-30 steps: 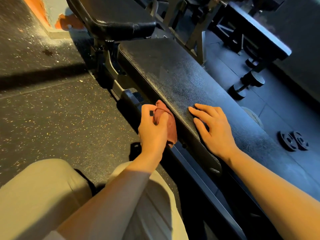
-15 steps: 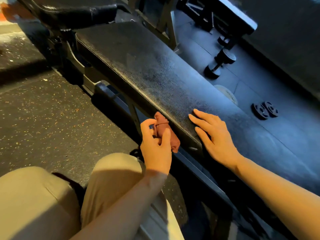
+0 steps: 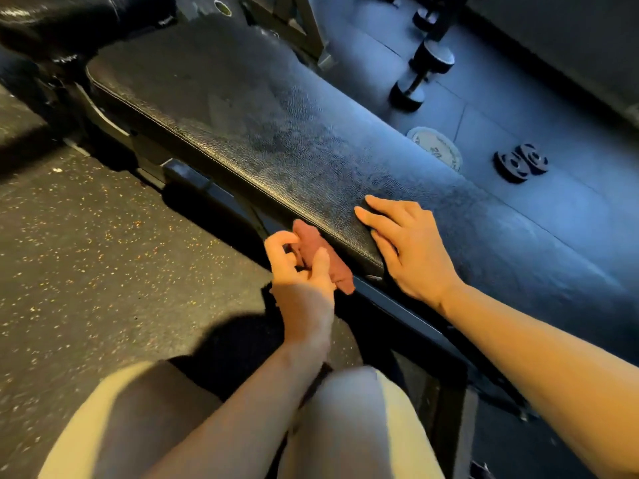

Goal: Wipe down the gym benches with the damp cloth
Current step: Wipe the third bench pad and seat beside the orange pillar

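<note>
The black padded worktop (image 3: 283,133) is running diagonally from the far left to the near right, its stitched near edge facing the person, with speckled floor (image 3: 86,254) lying open on the left of it and darker floor on the far right. The left hand (image 3: 301,281) is pinching the reddish cloth (image 3: 321,257) between thumb and curled fingers, holding it against the worktop's near side edge, just below the top surface. The right hand (image 3: 411,250) is resting flat on the worktop just right of the cloth, fingers spread and pointing far-left, palm lying over the near edge. Beyond the worktop, a dumbbell (image 3: 422,76) and small weight plates (image 3: 522,162) are lying on the far floor, well apart from the hands. The person's knees in light trousers (image 3: 349,426) are showing at the near edge.
</note>
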`<state>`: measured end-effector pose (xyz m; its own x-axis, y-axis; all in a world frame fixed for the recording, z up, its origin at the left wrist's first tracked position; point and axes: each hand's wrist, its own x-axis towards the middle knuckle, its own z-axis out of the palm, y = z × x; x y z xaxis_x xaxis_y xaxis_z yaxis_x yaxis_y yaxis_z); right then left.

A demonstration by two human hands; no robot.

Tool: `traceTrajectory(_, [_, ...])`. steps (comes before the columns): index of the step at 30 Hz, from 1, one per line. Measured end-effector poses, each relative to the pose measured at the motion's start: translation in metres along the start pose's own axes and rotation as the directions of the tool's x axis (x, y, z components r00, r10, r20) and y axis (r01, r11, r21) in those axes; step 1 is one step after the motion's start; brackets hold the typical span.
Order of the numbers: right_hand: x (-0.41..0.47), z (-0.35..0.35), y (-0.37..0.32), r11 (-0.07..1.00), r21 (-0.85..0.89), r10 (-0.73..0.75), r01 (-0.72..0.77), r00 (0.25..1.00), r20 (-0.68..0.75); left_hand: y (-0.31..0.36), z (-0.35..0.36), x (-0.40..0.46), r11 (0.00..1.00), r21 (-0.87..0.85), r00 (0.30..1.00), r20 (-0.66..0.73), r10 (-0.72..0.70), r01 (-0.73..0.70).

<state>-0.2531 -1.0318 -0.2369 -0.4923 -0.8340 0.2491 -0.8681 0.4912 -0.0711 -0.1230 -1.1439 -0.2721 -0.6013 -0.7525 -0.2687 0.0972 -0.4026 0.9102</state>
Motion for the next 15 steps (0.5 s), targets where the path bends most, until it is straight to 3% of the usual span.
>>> traceTrajectory(3, [0.0,-0.001,0.0,1.0,0.008,0.011,-0.011,1.0,0.002,-0.016,0.01,-0.04,0.984,0.025,0.963,0.205,-0.175,0.174])
traceTrajectory(4, [-0.001,-0.002,0.0,1.0,0.008,0.012,-0.012,1.0,0.007,-0.018,0.008,-0.045,0.981,0.028,0.96,0.199,-0.196,0.194])
traceTrajectory(8, [-0.002,-0.001,0.002,0.999,0.045,0.004,-0.003,1.0,-0.02,-0.02,0.008,-0.024,0.996,-0.089,0.992,-0.125,0.002,-0.013])
traceTrajectory(10, [-0.001,0.001,0.004,0.998,0.065,0.003,-0.001,0.999,-0.037,-0.029,0.018,-0.025,0.994,-0.085,0.987,-0.149,0.06,-0.073])
traceTrajectory(15, [-0.001,0.002,0.003,0.996,0.093,0.002,0.003,0.999,-0.051,-0.069,0.044,-0.081,0.999,-0.051,0.994,0.112,0.007,-0.001])
